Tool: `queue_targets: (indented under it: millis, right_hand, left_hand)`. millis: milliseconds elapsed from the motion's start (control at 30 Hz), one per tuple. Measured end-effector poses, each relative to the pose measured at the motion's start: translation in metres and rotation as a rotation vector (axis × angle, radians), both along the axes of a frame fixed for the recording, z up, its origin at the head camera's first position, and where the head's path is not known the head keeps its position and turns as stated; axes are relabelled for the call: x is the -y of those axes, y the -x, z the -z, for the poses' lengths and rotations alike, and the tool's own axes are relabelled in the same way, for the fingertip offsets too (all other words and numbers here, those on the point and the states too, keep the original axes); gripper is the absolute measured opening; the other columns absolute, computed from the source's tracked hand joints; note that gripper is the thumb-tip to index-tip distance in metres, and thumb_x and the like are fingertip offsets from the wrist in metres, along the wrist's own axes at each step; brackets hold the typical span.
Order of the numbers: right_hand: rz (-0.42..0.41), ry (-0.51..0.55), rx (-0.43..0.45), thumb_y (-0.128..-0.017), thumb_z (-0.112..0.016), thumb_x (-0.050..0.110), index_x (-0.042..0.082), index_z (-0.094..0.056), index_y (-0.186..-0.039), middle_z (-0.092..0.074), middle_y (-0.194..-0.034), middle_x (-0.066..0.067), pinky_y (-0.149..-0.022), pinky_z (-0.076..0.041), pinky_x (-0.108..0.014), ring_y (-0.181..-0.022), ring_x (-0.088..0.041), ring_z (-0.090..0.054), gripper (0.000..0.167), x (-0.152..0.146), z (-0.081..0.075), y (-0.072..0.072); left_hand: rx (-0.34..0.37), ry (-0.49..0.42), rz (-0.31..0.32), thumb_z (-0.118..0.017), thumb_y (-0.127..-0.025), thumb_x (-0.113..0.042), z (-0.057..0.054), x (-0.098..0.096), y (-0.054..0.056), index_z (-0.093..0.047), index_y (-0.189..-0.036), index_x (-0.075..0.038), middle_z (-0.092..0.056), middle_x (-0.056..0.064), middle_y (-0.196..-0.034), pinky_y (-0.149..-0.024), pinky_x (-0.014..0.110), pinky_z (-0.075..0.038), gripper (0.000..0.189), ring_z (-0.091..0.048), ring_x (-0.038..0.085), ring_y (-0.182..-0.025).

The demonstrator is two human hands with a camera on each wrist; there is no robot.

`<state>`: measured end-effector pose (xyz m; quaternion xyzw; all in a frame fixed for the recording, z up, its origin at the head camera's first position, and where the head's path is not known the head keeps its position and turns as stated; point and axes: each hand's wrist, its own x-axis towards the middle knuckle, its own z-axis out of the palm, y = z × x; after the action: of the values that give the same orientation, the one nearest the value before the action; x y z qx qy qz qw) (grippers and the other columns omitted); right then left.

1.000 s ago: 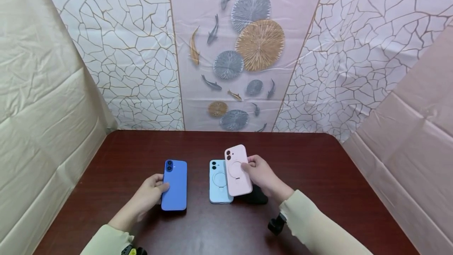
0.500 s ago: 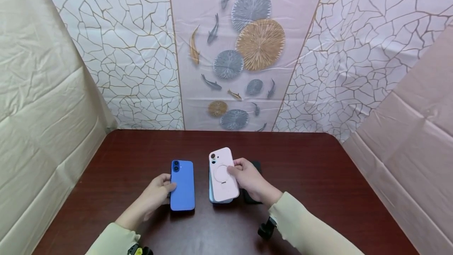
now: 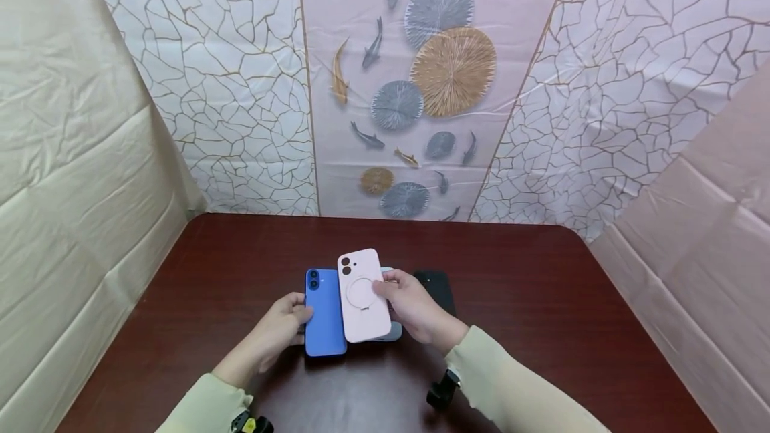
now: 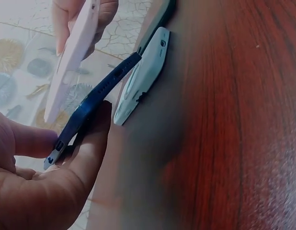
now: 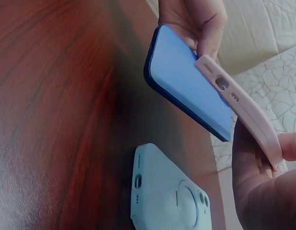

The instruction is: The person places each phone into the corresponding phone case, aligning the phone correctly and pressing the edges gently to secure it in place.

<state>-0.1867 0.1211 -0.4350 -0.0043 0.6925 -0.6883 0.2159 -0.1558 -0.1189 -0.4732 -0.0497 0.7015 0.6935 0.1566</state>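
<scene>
My left hand (image 3: 275, 333) pinches a blue phone (image 3: 323, 329) by its left edge, thumb on the back and fingers beneath. In the left wrist view the phone (image 4: 88, 103) is tilted and raised above the table. My right hand (image 3: 416, 307) holds a pink phone case (image 3: 368, 318) by its right edge, thumb on its back beside the ring mark. From the head, the pink case overlaps the blue phone's right side; the right wrist view also shows it (image 5: 251, 112) in front of the phone. A light blue phone case (image 5: 160, 187) lies on the table below, mostly covered in the head view.
A black phone-shaped item (image 3: 438, 286) lies on the dark red wooden table (image 3: 511, 272), partly behind my right hand. Patterned cloth (image 3: 240, 85) hangs beyond the table's back edge. Plain pale cloth (image 3: 78, 219) hangs along the left side.
My right hand has carried the pink case leftward, across the light blue case to the blue phone. My left hand has shifted right with the phone. More of the black item is uncovered.
</scene>
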Motion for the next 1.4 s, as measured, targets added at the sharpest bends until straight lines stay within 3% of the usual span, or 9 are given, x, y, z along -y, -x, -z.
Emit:
queue_targets:
  millis: [300,533,767,933,1400]
  right_hand:
    - [0.015,-0.010,0.029,-0.099,-0.057,0.021,-0.003,-0.048,-0.124,-0.064,-0.106,-0.016,-0.075,-0.055,-0.037,-0.089,-0.021,-0.066,0.036,0.002,0.002,0.000]
    - [0.032,-0.065,0.017,-0.097,-0.060,0.023,-0.001,-0.051,-0.120,-0.066,-0.102,-0.014,-0.074,-0.056,-0.037,-0.086,-0.021,-0.067,0.035,0.001,0.004,0.001]
    - [0.012,-0.198,-0.047,-0.097,-0.061,0.027,0.002,-0.052,-0.116,-0.067,-0.095,-0.012,-0.070,-0.056,-0.039,-0.081,-0.022,-0.066,0.033,0.000,0.005,0.000]
    - [0.008,-0.201,-0.059,-0.098,-0.059,0.023,0.001,-0.051,-0.116,-0.067,-0.095,-0.013,-0.068,-0.056,-0.040,-0.082,-0.022,-0.067,0.028,0.002,0.007,-0.002]
    - [0.000,-0.270,-0.072,-0.100,-0.056,0.019,0.002,-0.050,-0.119,-0.067,-0.097,-0.012,-0.066,-0.056,-0.038,-0.082,-0.020,-0.067,0.026,0.015,0.006,-0.005]
  left_hand:
    - [0.011,-0.069,0.014,-0.040,-0.100,-0.003,-0.001,-0.003,0.001,-0.042,-0.124,0.007,-0.064,0.019,-0.109,-0.075,0.043,-0.055,0.027,-0.065,0.028,-0.090]
    - [0.015,-0.129,-0.029,-0.038,-0.100,-0.003,-0.004,-0.007,0.001,-0.044,-0.124,0.007,-0.063,0.018,-0.104,-0.073,0.043,-0.055,0.027,-0.065,0.026,-0.089]
    - [0.003,-0.119,-0.054,-0.037,-0.100,-0.003,-0.004,-0.008,0.001,-0.045,-0.125,0.007,-0.063,0.018,-0.103,-0.073,0.042,-0.054,0.027,-0.064,0.025,-0.090]
    - [-0.001,-0.109,-0.069,-0.037,-0.100,-0.003,-0.004,-0.009,0.002,-0.046,-0.127,0.007,-0.064,0.018,-0.104,-0.074,0.042,-0.054,0.030,-0.064,0.026,-0.092]
    - [-0.020,-0.171,-0.020,-0.033,-0.101,-0.004,-0.006,-0.017,0.003,-0.043,-0.129,0.008,-0.063,0.016,-0.102,-0.073,0.042,-0.054,0.032,-0.064,0.025,-0.090]
